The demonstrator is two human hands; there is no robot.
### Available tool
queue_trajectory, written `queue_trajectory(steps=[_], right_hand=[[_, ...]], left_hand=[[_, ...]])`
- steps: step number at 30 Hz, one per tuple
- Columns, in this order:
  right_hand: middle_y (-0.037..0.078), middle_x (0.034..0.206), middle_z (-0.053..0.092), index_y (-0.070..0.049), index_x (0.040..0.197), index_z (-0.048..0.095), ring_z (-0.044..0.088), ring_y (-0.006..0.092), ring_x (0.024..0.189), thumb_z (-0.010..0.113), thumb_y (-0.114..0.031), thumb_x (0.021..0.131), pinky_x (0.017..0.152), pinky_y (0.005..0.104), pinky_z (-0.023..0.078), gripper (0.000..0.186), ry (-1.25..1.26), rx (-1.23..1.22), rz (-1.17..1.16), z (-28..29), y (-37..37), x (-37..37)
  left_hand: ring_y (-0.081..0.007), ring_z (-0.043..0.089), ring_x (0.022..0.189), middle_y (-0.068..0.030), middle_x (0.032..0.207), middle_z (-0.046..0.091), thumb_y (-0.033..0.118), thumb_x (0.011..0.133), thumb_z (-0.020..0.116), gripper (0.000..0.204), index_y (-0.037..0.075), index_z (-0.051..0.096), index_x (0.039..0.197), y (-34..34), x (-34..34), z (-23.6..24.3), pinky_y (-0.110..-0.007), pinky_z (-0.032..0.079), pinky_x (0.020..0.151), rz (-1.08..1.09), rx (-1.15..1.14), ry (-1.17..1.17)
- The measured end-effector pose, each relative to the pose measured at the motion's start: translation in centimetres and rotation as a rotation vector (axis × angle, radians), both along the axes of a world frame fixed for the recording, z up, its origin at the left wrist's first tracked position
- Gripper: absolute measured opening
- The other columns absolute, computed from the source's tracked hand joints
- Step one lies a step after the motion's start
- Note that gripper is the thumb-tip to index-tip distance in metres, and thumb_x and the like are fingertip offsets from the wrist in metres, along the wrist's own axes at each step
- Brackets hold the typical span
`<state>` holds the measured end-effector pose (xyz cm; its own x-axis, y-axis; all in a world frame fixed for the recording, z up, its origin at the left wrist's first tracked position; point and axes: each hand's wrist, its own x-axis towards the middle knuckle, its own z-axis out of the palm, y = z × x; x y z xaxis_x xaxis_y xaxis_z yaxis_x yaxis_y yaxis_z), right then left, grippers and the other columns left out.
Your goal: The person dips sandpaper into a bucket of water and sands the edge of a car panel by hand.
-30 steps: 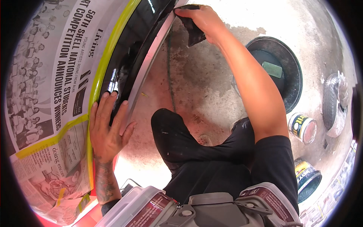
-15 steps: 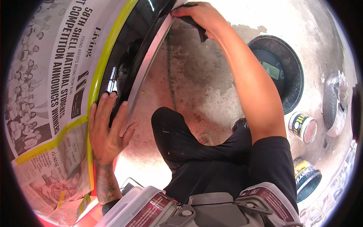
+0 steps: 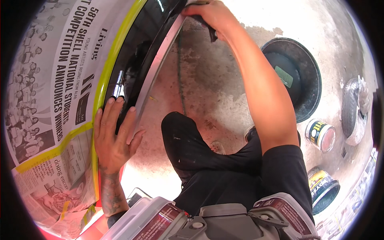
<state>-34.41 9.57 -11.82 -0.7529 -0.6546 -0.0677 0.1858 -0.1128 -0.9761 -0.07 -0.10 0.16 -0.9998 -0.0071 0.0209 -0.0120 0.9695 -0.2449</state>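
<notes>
A glossy black curved trim panel runs from the top of the view down to my left hand. That hand lies on the panel's lower part, palm down, fingers stretched and slightly apart. Up at the panel's far end, my right hand is closed on a thin dark sheet, pressed along the panel's edge. A flap of the sheet hangs below the fingers; whether it is cloth or sandpaper I cannot tell. Yellow masking tape borders the panel, holding newspaper over the surface to the left.
On the concrete floor to the right stands a black tub with liquid and a pale green block inside. Nearby are a paint can, a cut-down container and a tire. A grey respirator fills the lower edge.
My right hand and forearm have shifted slightly up and to the left, the dark sheet moving with them. My left hand stays in place.
</notes>
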Motion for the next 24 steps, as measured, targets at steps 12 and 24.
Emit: queue_trajectory(steps=[12,24], right_hand=[[0.013,0.088,0.073,0.008,0.094,0.073,0.066,0.0225,0.078,0.071,-0.01,0.08,0.075,0.0323,0.051,0.023,-0.043,-0.098,-0.025,-0.73,-0.27,-0.04],[0.013,0.088,0.072,0.007,0.088,0.072,0.065,0.0213,0.079,0.071,-0.011,0.079,0.074,0.0315,0.049,0.02,-0.076,-0.037,-0.016,-0.33,0.07,0.17]], left_hand=[[-0.0374,0.045,0.138,-0.0161,0.147,0.049,0.026,0.083,0.075,0.056,0.012,0.059,0.135,0.05,-0.03,-0.02,-0.055,0.032,0.112,-0.003,-0.01,0.005],[-0.0371,0.044,0.138,-0.0161,0.147,0.049,0.028,0.085,0.073,0.053,0.012,0.059,0.134,0.04,0.04,-0.06,-0.055,0.032,0.112,0.006,-0.016,-0.007]])
